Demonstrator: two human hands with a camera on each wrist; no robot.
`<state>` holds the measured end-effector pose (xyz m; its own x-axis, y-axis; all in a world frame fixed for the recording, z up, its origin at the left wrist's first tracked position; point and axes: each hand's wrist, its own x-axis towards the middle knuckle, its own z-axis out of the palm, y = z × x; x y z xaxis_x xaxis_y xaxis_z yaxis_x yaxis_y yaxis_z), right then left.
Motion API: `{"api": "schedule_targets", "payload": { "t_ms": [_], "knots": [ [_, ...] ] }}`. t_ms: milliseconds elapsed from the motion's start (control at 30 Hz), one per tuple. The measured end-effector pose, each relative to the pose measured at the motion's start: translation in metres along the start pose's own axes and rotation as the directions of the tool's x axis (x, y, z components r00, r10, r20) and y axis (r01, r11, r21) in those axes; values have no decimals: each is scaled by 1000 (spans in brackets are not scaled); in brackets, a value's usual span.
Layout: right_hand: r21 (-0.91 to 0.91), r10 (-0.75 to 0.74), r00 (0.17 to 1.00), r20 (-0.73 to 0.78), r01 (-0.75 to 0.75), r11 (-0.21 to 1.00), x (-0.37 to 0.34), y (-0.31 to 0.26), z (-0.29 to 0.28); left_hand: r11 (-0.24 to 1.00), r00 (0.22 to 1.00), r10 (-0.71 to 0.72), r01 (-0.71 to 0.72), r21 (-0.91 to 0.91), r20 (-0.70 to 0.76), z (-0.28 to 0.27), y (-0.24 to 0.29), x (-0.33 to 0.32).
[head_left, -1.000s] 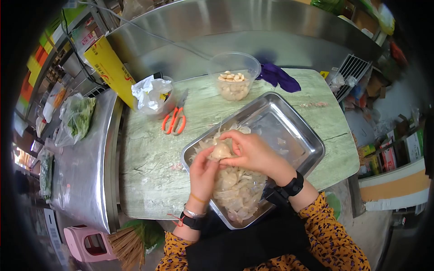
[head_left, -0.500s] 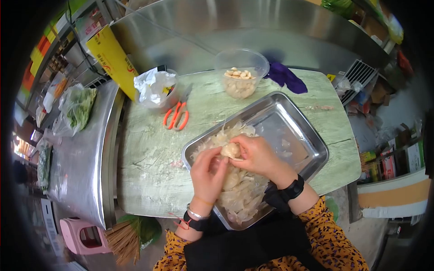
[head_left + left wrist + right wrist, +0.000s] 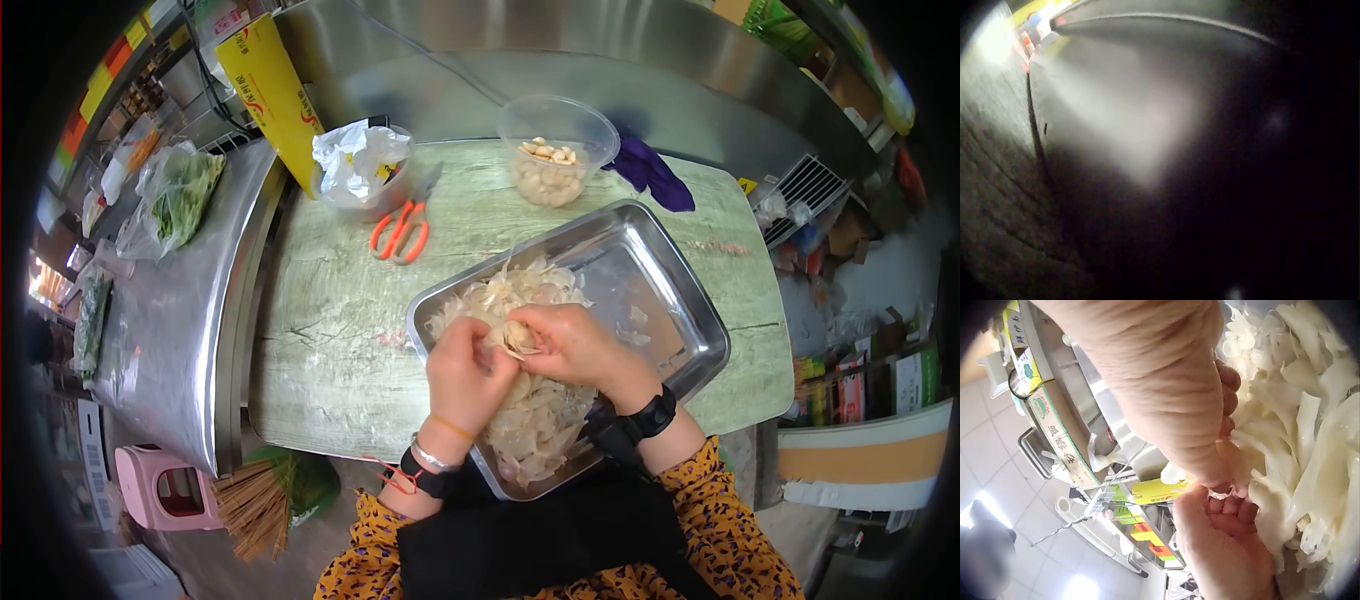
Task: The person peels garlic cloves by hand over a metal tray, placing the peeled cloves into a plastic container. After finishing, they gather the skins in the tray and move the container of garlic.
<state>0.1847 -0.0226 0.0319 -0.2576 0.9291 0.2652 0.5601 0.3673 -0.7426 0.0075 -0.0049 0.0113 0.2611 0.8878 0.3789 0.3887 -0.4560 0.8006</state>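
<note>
Both hands meet over the left part of a steel tray point(image 3: 690, 355) strewn with papery garlic skins point(image 3: 540, 425). The right hand point(image 3: 588, 345) pinches a pale garlic bulb point(image 3: 518, 338) between thumb and fingers. From the other side, the left hand point(image 3: 465, 375) grips the bulb's skin with curled fingers. In the right wrist view, the right hand point(image 3: 1154, 381) and the left hand point(image 3: 1225, 550) touch at the fingertips beside the heap of skins point(image 3: 1310, 456), hiding most of the bulb. The left wrist view is dark and blurred.
A clear plastic tub of peeled garlic cloves point(image 3: 548, 180) stands behind the tray, beside a purple cloth point(image 3: 655, 178). Orange-handled scissors point(image 3: 400, 238) lie left, near a tub with crumpled white plastic point(image 3: 362, 165). A steel counter point(image 3: 165, 330) adjoins the table's left side.
The fingers have shifted around the garlic bulb, and the left hand's fingers are now more curled in. The head view has turned slightly; the tray and tubs stay in place.
</note>
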Motion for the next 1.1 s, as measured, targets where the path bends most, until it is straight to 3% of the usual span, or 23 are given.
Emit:
{"api": "schedule_targets", "payload": {
  "t_ms": [100,167,300,367,400,467,500,567,600,667,800,867,900,933,967,1000,1033,1100],
  "knots": [
    [-1,-15,1000,-3,15,1000,2,-5,2,989,993,-114,115,-91,11,-3,-6,1],
    [42,-12,1000,13,12,999,3,-6,3,932,974,-221,228,-281,59,1,-21,1],
    [192,36,999,-27,-30,981,3,-2,9,810,952,-265,306,-501,152,-7,-26,1],
    [181,57,996,-71,-44,983,3,0,9,523,868,-351,494,-695,352,-17,-14,5],
    [175,81,990,-114,-61,983,3,1,8,523,869,-349,491,-697,350,-14,-14,5],
    [147,114,986,-123,-95,985,2,1,7,761,987,-96,158,-630,131,-5,-14,4],
    [121,147,980,-132,-132,984,2,1,6,759,987,-94,157,-632,132,-6,-13,4],
    [142,146,978,-151,-125,982,1,0,6,678,941,-184,330,-657,283,-11,-8,4],
    [165,143,975,-169,-115,980,2,-1,6,679,942,-184,328,-657,281,-10,-7,5],
    [151,131,981,-146,-108,983,3,-1,4,557,918,-298,389,-733,261,-10,-6,7],
    [62,78,993,-89,-73,995,4,-1,3,561,925,-267,376,-737,269,-13,-23,5],
    [-3,94,994,-51,-95,995,2,0,3,390,923,-297,351,-851,245,-13,-25,6],
    [-73,116,993,-15,-117,990,1,0,3,395,923,-296,351,-849,245,-15,-25,6],
    [-68,114,993,-19,-115,991,0,2,6,289,924,-275,342,-894,265,-19,-25,7],
    [-110,151,981,-119,-165,980,-1,6,10,181,925,-252,333,-926,283,-22,-25,8],
    [-146,184,958,-220,-219,965,2,2,11,188,926,-248,335,-923,285,-23,-23,9],
    [-141,184,956,-227,-219,965,3,-3,8,218,921,-282,336,-916,270,-21,-21,9],
    [20,353,900,-255,-361,933,3,-17,-4,244,915,-305,343,-907,264,-19,-17,10]
  ]
}}
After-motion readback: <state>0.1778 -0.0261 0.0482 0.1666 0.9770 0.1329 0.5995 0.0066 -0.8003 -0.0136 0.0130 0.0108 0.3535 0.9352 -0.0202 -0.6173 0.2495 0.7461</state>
